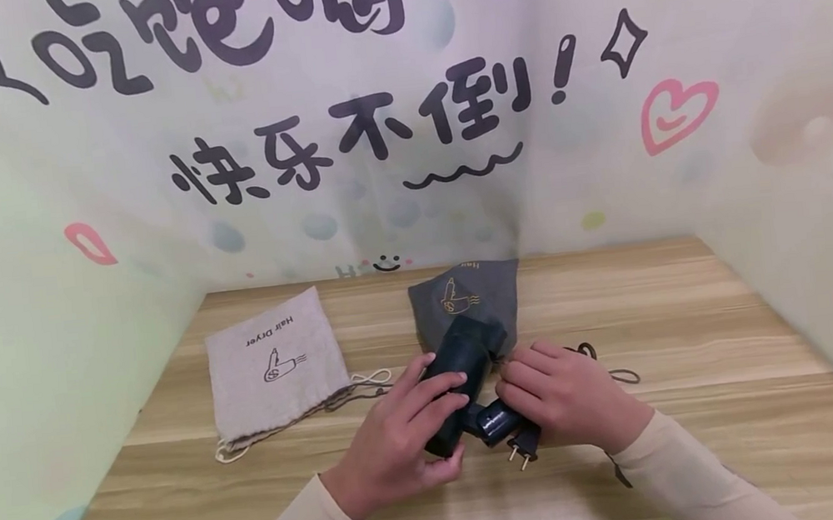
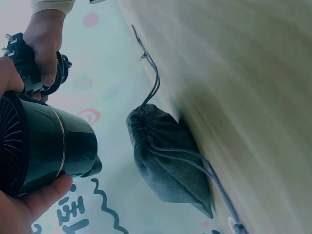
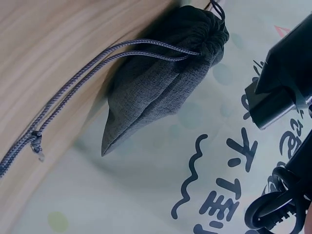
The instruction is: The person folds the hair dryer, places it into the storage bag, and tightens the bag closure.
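My left hand (image 1: 396, 434) grips the barrel of a dark hair dryer (image 1: 459, 363), its fingers over the top and its thumb below. The left wrist view shows the vented end and a thin gold ring on the barrel (image 2: 78, 141). My right hand (image 1: 568, 396) holds the dryer's handle (image 1: 497, 421) together with the cord; the two-pin plug (image 1: 525, 444) sticks out beneath that hand. In the right wrist view, looped black cord (image 3: 275, 207) hangs by the handle. Just behind the dryer lies a dark grey drawstring pouch (image 1: 491, 295), gathered at its mouth in the wrist views.
On the left of the wooden table (image 1: 183, 500) a beige drawstring pouch (image 1: 275, 403) printed "Hair Dryer" lies flat, its cords trailing right. Grey cord loops (image 1: 626, 375) from the dark pouch extend past my right hand. A printed curtain (image 1: 352, 216) borders the table's back and sides.
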